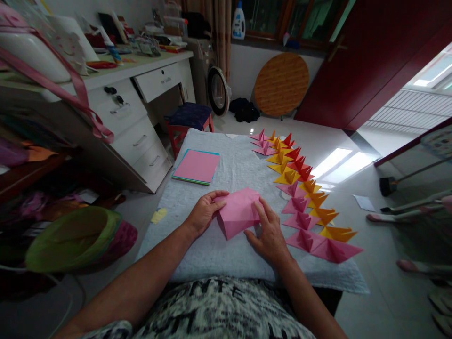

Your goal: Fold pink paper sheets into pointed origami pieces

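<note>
A creased sheet of pink origami paper (240, 212) is between my hands, just above the cloth-covered table (233, 162). My left hand (206, 212) pinches its left edge between thumb and fingers. On the other side, my right hand (270, 230) has its fingertips on the right edge, with the thumb apart and lower down. Beyond my left hand lies a stack of square paper (197, 166), pink on top. To the right of my right hand stand rows of folded paper cranes (296, 205) in pink, yellow, orange and red.
A small yellow paper piece (158, 215) lies at the table's left edge. On the floor at left stands a green basket (74, 240). A stool (190, 117) and a white desk (130, 127) are beyond the table. People's legs (406, 214) show at right.
</note>
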`<state>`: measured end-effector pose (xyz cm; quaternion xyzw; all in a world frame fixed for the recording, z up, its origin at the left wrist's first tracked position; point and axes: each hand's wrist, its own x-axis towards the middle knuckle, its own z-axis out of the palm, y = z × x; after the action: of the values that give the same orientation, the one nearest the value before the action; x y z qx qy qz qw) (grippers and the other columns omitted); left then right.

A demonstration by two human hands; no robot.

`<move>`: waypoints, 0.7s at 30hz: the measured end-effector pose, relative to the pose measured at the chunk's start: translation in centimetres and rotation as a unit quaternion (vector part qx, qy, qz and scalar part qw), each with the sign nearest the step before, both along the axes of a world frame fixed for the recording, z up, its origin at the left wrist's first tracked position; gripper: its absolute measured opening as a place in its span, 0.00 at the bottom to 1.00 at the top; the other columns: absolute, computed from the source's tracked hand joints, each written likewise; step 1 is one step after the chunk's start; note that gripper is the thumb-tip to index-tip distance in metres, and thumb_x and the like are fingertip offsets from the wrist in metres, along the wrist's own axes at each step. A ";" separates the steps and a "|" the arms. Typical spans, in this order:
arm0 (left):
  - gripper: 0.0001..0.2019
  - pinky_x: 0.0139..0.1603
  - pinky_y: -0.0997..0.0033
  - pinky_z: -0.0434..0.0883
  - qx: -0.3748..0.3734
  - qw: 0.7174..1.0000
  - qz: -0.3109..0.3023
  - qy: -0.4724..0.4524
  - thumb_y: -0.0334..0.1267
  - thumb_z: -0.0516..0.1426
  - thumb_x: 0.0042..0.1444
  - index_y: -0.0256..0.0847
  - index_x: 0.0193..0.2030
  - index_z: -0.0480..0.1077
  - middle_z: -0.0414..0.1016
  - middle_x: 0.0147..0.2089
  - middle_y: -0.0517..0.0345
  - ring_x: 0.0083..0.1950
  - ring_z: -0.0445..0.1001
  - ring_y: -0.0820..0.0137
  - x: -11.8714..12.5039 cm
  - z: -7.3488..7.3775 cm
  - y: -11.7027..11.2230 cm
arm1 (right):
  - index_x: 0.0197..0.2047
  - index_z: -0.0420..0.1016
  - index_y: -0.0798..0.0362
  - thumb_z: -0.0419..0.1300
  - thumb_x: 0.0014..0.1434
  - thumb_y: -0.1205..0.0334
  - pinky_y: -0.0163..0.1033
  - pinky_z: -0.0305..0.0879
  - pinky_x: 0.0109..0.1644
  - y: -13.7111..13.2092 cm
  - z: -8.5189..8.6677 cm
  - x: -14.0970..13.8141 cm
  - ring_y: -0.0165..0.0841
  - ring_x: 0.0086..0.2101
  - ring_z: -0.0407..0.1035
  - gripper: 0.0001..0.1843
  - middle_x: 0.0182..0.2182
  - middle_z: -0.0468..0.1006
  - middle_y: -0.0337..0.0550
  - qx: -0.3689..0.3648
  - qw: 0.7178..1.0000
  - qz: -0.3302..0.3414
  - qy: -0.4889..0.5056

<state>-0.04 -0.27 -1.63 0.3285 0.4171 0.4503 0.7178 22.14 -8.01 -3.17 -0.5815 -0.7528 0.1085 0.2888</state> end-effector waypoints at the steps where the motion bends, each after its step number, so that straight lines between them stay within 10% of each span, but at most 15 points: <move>1: 0.23 0.40 0.74 0.73 -0.009 1.000 0.008 -0.013 0.35 0.69 0.43 0.36 0.48 0.75 0.81 0.39 0.56 0.36 0.77 0.72 0.1 0.0 0.0 | 0.73 0.48 0.47 0.60 0.58 0.63 0.60 0.58 0.67 0.0 -0.1 0.0 0.49 0.68 0.52 0.43 0.71 0.52 0.53 0.005 1.000 -0.003 0.008; 10: 0.21 0.44 0.69 0.74 0.108 0.990 -0.030 0.082 0.30 0.62 0.47 0.39 0.51 0.74 0.79 0.45 0.54 0.42 0.78 0.69 -0.3 -0.7 -0.1 | 0.67 0.64 0.44 0.52 0.57 0.74 0.58 0.60 0.67 0.0 -0.4 0.2 0.45 0.67 0.54 0.35 0.70 0.55 0.49 0.050 0.996 -0.017 0.068; 14: 0.17 0.62 0.59 0.70 0.304 0.907 -0.008 0.292 0.29 0.59 0.52 0.42 0.48 0.77 0.66 0.64 0.49 0.65 0.68 0.61 -0.9 -0.4 -0.4 | 0.61 0.72 0.46 0.50 0.56 0.77 0.60 0.59 0.67 0.0 -0.6 0.5 0.45 0.66 0.54 0.33 0.69 0.56 0.48 0.059 0.997 -0.015 0.044; 21: 0.20 0.65 0.60 0.69 0.437 0.767 -0.124 0.453 0.26 0.53 0.58 0.45 0.53 0.78 0.53 0.75 0.54 0.65 0.69 0.61 -2.2 -0.1 -0.5 | 0.58 0.75 0.46 0.53 0.56 0.77 0.61 0.56 0.65 0.4 -0.5 0.2 0.49 0.65 0.55 0.30 0.66 0.66 0.46 0.004 0.996 -0.001 -0.090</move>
<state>-2.26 -0.78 -1.70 0.8215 0.4078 0.2899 0.2735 22.31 -7.56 -3.66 -0.5884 -0.7758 0.0527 0.2217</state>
